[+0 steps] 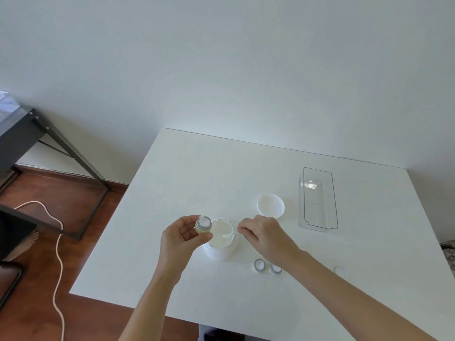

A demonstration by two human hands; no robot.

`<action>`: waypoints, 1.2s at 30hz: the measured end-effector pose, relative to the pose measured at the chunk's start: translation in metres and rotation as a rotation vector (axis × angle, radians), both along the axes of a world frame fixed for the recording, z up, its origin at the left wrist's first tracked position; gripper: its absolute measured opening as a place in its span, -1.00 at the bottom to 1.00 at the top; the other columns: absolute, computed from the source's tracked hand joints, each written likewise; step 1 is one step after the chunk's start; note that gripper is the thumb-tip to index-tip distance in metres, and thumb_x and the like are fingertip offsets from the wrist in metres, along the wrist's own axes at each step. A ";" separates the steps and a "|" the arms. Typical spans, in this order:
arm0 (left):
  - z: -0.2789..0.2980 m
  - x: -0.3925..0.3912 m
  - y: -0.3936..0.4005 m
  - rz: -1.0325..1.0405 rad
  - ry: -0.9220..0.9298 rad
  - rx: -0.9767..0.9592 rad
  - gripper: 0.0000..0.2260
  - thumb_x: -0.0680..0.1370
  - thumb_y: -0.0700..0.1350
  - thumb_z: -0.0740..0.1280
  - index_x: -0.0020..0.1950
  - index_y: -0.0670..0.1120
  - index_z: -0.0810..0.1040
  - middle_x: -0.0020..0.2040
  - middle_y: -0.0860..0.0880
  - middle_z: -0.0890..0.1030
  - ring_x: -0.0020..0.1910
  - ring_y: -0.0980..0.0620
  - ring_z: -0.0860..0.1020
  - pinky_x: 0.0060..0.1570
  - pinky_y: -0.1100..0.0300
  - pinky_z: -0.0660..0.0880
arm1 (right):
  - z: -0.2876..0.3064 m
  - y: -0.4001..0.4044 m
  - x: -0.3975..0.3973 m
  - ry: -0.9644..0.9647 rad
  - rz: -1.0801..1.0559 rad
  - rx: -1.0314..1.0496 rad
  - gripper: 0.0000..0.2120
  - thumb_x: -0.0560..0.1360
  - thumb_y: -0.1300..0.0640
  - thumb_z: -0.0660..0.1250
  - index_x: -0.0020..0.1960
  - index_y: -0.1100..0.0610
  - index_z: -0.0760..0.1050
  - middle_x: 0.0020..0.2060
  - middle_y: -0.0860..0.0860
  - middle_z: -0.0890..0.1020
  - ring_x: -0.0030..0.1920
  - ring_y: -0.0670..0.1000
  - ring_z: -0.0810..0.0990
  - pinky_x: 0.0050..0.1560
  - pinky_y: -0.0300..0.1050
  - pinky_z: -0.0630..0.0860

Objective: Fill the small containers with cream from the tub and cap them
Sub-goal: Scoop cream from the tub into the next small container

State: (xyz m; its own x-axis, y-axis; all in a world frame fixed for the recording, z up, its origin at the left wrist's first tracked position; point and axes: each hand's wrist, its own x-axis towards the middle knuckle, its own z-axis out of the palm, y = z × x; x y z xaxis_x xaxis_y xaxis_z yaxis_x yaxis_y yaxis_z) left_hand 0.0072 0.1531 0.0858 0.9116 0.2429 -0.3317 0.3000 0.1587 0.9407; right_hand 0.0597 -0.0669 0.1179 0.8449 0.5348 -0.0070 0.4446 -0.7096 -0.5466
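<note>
The small round container with a pale body and grey threaded neck (203,225) is held tilted over the near-left rim of the open white plastic tub of cream (219,239), pinched between thumb and curled fingers of the left hand (181,238); some white cream appears to be inside it already. The right hand (262,236) is poised just right of the tub with fingertips drawn together; whether anything is held there cannot be told. Two more small grey-rimmed containers (267,266) stand uncapped near the right forearm, a small white cap (341,271) lies further right, and the tub's white round lid (270,206) lies upside down behind. Risks, as judged: cream could be smeared on the neck threads and a cap seated badly; the tilted container could slip from a greasy pinch; the uncapped pair could be knocked by the right forearm. A clear rectangular plastic bin (317,200) stands at far right. Everything is set on a white matte table (172,242) against a plain pale wall, with a wooden floor, a white cable (57,254) and a dark metal frame (73,153) at left.
</note>
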 end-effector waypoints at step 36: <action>0.020 -0.003 -0.015 -0.208 -0.106 0.125 -0.60 0.34 -0.48 0.54 0.01 -0.06 0.68 -0.02 0.02 0.76 -0.10 0.11 0.70 -0.01 0.28 0.60 | 0.035 -0.013 0.001 0.639 -0.644 0.580 -0.87 0.52 0.27 0.30 -0.14 0.24 0.61 -0.33 0.08 0.71 -0.40 -0.06 0.51 -0.27 -0.19 0.52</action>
State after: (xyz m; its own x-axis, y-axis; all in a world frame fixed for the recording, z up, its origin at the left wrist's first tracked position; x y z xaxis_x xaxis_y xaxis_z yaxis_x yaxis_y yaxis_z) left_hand 0.0041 0.1383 0.1061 0.9741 0.0800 -0.2113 0.2132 -0.0154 0.9769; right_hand 0.0608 -0.0794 0.1531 0.8985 0.0548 -0.4355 -0.4073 -0.2659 -0.8737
